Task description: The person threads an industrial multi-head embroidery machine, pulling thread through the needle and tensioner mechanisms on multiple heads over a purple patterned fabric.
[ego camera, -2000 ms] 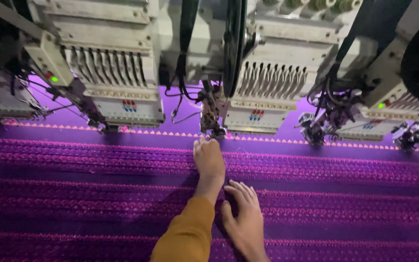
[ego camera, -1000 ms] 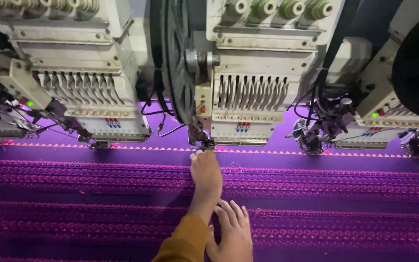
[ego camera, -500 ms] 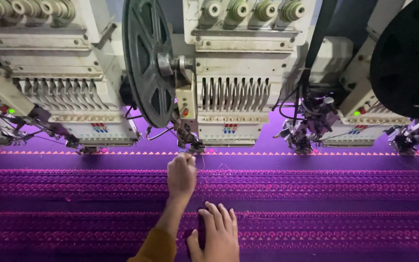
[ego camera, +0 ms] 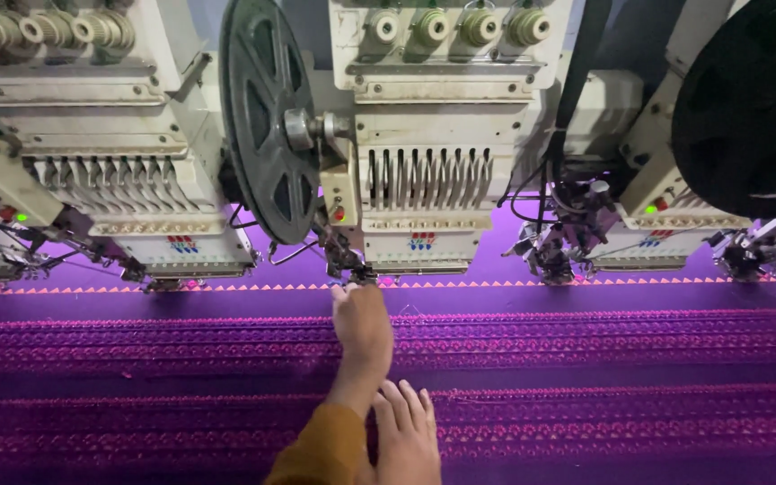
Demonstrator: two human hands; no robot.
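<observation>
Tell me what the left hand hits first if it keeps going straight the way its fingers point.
Likely the needle assembly under the middle embroidery head; the left hand already has its fingertips about there.

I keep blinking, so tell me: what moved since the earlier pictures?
The left hand drew back a little, then reached forward again to the needle foot under the grey reel. The right hand stayed flat on the purple fabric. Nothing visibly grabbed or dropped.

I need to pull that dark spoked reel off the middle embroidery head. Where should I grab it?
Probably the spoked reel by its outer rim, coming from the front: it stands on edge, its hub pinned on a metal shaft toward the embroidery head.
</observation>
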